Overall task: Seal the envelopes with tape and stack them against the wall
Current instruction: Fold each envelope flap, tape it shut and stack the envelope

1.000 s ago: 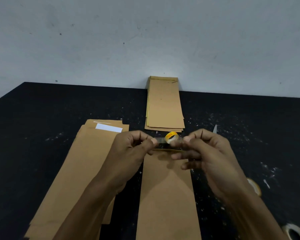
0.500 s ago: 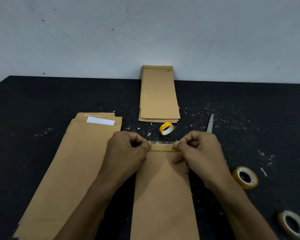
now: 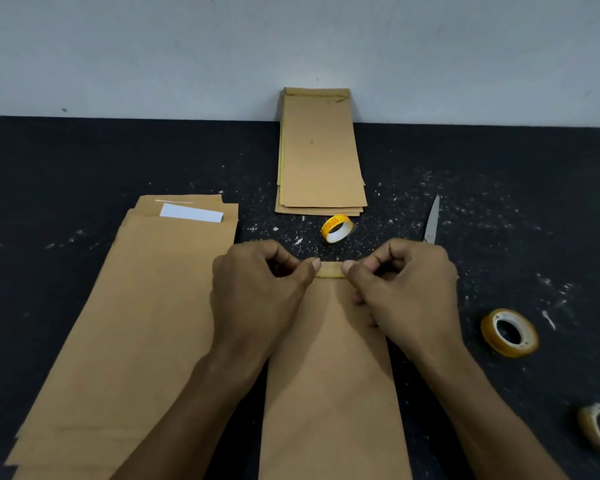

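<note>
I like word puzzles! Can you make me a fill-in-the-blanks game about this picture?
1. Both hands, left hand and right hand, press on the top flap of the middle ____.
2. The scissors lie on the ____ table.
3. The finished stack leans against the ____.
4. You can see ____ tape rolls.

Missing: envelope, black, wall, three
</note>
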### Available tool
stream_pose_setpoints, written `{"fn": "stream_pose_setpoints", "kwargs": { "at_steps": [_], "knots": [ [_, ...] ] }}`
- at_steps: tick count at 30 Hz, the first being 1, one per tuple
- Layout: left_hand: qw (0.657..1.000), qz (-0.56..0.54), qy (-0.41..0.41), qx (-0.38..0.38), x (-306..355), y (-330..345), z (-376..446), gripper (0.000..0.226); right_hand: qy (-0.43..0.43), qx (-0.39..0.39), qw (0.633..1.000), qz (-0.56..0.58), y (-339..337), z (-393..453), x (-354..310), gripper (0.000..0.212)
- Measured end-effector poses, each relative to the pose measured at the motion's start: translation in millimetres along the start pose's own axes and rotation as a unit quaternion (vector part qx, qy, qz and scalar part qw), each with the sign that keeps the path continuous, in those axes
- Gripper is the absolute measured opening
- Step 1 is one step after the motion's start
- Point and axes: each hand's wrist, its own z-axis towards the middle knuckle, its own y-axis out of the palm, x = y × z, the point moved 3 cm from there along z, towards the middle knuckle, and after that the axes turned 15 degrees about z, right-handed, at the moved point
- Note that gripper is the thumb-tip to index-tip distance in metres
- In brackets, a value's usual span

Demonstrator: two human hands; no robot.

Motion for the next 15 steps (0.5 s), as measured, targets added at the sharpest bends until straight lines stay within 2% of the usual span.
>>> {"fn": "stream_pose_setpoints", "kwargs": {
  "at_steps": [15],
  "knots": [
    [0.998,0.029,0.047,0.018,-2.2,7.7,-1.5,0.019,-0.063,-0.001,0.996,-0.067,6.8,0.6,5.0,0.021]
  ]
}}
